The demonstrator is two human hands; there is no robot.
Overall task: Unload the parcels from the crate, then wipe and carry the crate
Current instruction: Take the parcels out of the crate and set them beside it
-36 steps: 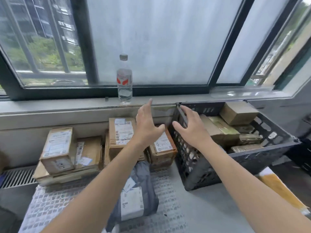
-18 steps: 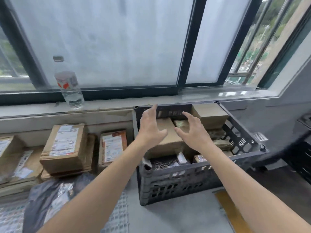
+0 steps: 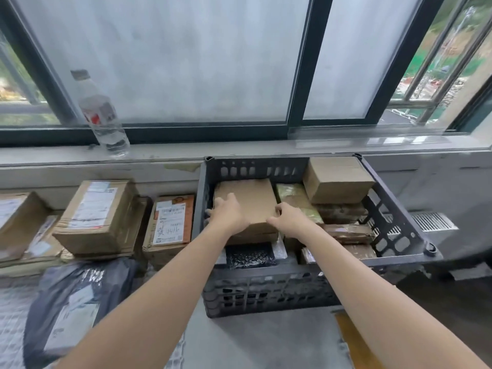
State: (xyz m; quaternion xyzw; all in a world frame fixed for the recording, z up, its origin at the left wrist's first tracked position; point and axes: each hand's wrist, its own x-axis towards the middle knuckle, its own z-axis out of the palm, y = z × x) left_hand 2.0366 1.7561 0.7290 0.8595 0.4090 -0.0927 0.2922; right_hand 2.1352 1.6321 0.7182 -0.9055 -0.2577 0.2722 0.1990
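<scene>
A dark plastic crate (image 3: 269, 288) stands on the floor under the window sill, filled with several parcels. A flat brown cardboard parcel (image 3: 250, 198) lies on top at the crate's left. My left hand (image 3: 227, 215) grips its left near corner, fingers curled over the edge. My right hand (image 3: 291, 219) grips its right near corner. To the right in the crate sit a greenish wrapped parcel (image 3: 295, 201), a brown box (image 3: 336, 179) and several tape-wrapped packets (image 3: 348, 233). A black pouch (image 3: 249, 255) lies under the held parcel.
Left of the crate, along the wall, stand unloaded cardboard boxes (image 3: 98, 217) and a labelled box (image 3: 170, 225). A grey mailer bag (image 3: 74, 310) lies on the floor in front. A water bottle (image 3: 102, 115) stands on the sill. A floor vent (image 3: 431, 222) lies at the right.
The view has swung right, centring the crate. Both hands dropped from above the crate rim onto the flat brown parcel and closed on its near corners.
</scene>
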